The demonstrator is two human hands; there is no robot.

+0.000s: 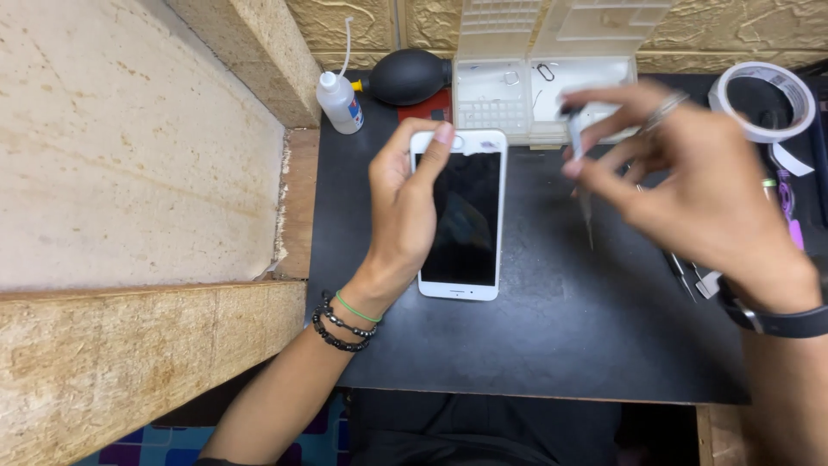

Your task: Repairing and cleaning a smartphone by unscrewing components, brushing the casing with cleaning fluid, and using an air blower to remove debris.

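Resting flat on the black desk [552,336], the white-framed smartphone with a dark screen [466,216] lies face up, its long side running away from the person. The left hand [401,216] covers the phone's left edge, fingers curled over the top corner and gripping it there; beaded black bracelets and a green band circle that wrist. The right hand [690,181] hovers above the desk to the right of the phone, blurred by motion. It pinches a small thin tool [576,138] between thumb and fingertips, but the blur makes its kind hard to make out. A black watch sits on that wrist, partly cut off by the picture's edge.

Behind the phone stands a clear plastic compartment box with its lid up [535,86]; a few tiny metal parts lie in its cells, too small to identify. Left of it are a black rubber air blower [405,76] and a small white squeeze bottle with a thin nozzle [339,102]. A roll of white tape [763,99] lies at the far right. Metal tweezers [686,272] are half hidden under the right hand.
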